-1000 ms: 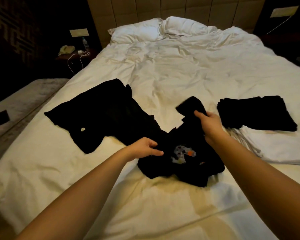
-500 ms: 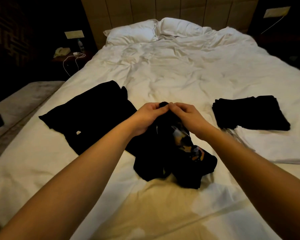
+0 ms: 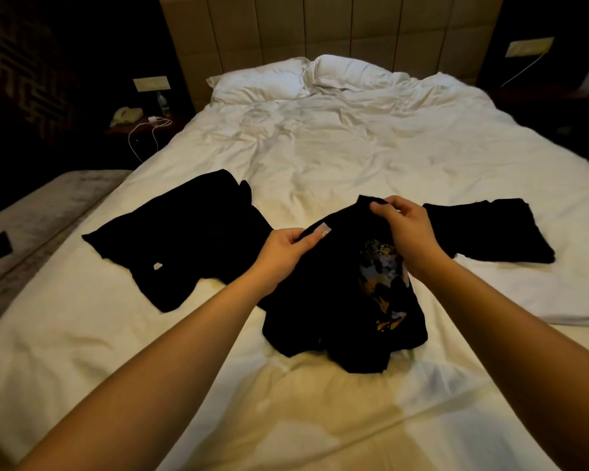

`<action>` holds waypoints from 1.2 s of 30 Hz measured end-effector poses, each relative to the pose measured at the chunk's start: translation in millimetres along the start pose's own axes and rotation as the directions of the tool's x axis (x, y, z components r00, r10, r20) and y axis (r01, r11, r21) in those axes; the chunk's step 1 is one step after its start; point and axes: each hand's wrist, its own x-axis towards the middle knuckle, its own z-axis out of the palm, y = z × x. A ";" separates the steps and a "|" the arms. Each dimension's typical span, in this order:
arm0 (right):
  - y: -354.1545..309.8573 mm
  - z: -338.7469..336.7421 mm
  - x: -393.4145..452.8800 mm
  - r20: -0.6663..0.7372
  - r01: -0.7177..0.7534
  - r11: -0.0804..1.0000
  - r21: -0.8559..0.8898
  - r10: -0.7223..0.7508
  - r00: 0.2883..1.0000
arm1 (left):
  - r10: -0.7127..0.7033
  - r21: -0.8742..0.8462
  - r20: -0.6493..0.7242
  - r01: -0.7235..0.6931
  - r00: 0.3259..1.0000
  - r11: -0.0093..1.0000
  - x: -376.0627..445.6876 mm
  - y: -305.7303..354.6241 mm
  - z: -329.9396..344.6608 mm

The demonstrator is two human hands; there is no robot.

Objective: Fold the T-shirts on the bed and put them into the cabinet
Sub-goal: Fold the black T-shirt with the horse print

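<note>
Lighting: dim, warm, yellowish — falling from above onto the white rumpled bed sheet (image 3: 337, 154), brightest over its middle and head end.
Surroundings: both side margins sink to near black; the dark patterned wall (image 3: 17, 73) at the left barely reads.
Shadows: soft, pooled in sheet creases and along the foot edge.
Detail loss: the black printed T-shirt (image 3: 323, 300) shows almost no fold detail.
Distortion: wide-angle — bed edges bow outward, forearms stretch near the lower corners.
Sharpness: slightly soft, grainy.

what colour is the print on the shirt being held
Orange, pale grey-lilac and yellowish speckles on the black T-shirt; head view.
</note>
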 end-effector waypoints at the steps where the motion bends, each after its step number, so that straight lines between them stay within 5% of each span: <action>1: 3.1 -4.1 0.3 -0.011 -0.030 1.000 -0.007 0.030 0.999 | 0.009 -0.026 -0.003 -0.009 1.000 1.000 -0.8 5.5 -0.7; 4: 2.7 -8.4 -2.3 0.007 -0.119 0.992 -0.039 0.120 0.993 | 0.030 -0.056 0.062 -0.026 0.998 0.998 -3.3 31.8 -4.0; 9: -26.7 -10.4 -9.1 0.383 -0.302 0.933 -0.196 0.356 0.852 | -0.032 0.111 0.230 0.006 0.973 0.994 -7.5 71.1 -14.5; 15: -42.9 -20.1 -8.5 0.293 -0.099 0.992 -0.083 0.120 0.949 | -0.178 0.352 0.257 0.080 0.950 0.933 -8.4 82.2 -37.0; 21: -56.5 -18.5 -15.1 0.279 0.210 0.870 -0.446 -0.088 0.956 | -0.054 0.666 0.145 -0.057 0.988 0.744 -13.4 75.1 -51.3; 25: -63.0 -22.0 -15.9 0.271 0.248 0.775 -0.581 -0.103 0.957 | 0.012 0.773 0.108 -0.091 0.994 0.628 -19.1 73.7 -58.5; 33: -70.5 -35.2 -22.2 0.323 0.237 0.752 -0.616 -0.033 0.946 | 0.191 0.710 -0.125 -0.047 0.974 0.703 -25.9 80.4 -73.3; 36: -72.4 -37.1 -26.9 0.345 0.196 0.886 -0.420 -0.043 0.938 | 0.111 0.340 -0.150 -0.054 0.983 0.939 -25.4 85.4 -69.5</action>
